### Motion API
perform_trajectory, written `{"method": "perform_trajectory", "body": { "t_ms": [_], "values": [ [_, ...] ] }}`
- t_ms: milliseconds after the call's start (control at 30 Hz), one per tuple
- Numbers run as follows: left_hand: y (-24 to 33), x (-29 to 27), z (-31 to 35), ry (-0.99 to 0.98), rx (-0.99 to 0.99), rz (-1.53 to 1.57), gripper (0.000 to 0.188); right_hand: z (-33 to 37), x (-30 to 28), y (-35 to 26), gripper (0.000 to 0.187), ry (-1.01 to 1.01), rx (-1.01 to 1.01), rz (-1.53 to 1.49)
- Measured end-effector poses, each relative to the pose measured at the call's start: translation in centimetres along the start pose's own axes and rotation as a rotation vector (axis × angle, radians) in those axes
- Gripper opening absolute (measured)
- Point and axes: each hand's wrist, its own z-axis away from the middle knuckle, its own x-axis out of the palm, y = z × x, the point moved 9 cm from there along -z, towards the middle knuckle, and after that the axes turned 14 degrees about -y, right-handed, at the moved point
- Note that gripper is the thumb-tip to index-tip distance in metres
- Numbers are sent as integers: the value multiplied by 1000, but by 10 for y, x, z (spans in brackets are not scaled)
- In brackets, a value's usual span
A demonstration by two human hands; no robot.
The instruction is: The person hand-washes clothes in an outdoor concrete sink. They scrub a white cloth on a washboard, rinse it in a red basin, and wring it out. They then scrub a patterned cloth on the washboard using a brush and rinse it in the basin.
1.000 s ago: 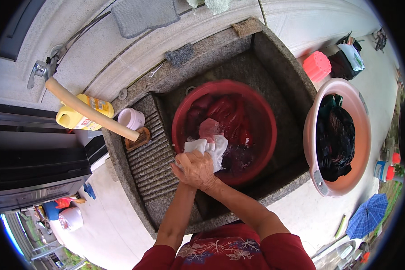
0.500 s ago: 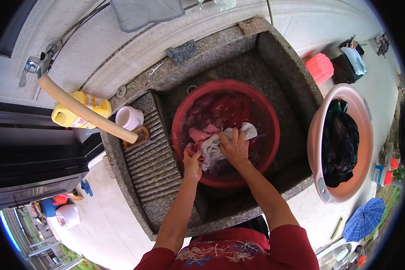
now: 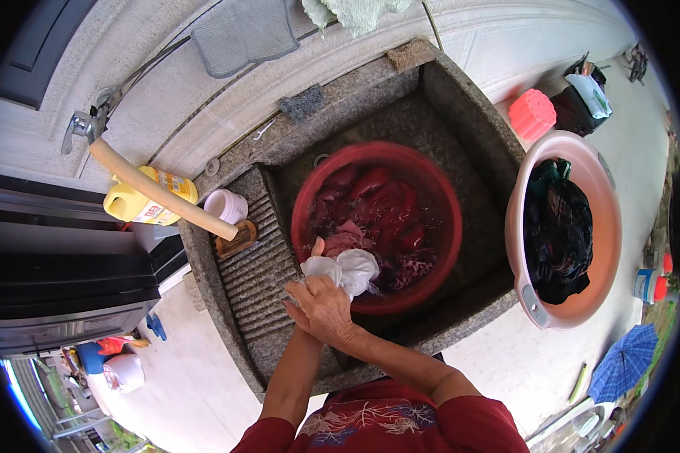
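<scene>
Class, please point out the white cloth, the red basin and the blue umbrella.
White cloth [image 3: 357, 270]: head view, on its bunched right part.
Red basin [image 3: 451, 234]: head view, on its right rim.
Blue umbrella [image 3: 623, 364]: head view, mid-canopy.

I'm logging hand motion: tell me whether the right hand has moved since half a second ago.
Yes. Against the fixed ribbed washboard, the right hand has moved left, closer to it, and lower in the view.

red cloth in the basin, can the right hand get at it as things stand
Probably yes, though the right hand is occupied at the white cloth: the red cloth lies just beyond, in the open basin, with no hard edge between.
</scene>
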Motion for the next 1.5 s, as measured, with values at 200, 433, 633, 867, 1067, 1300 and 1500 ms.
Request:
{"method": "perform_trajectory", "body": {
  "t_ms": [200,433,633,867,1067,1300,1500],
  "values": [
    [34,0,6,92,148,-309,35,-45,-11,12,18,185,-42,106],
    [14,-31,12,50,10,-1175,50,-74,-95,129,22,-121,355,200],
    [48,97,4,74,427,-1668,55,-55,-92,91,19,-363,96,68],
    [83,94,-11,-118,381,-356,32,-72,-150,95,44,49,45,-97],
    [93,88,9,-290,397,-121,57,4,10,149,42,-764,400,-862],
    [71,8,1,-33,332,191,49,-28,-48,82,26,-160,63,-1162],
    [35,47,-20,-319,126,426,53,-8,-15,-21,22,-165,-174,-8]
  ]
}}
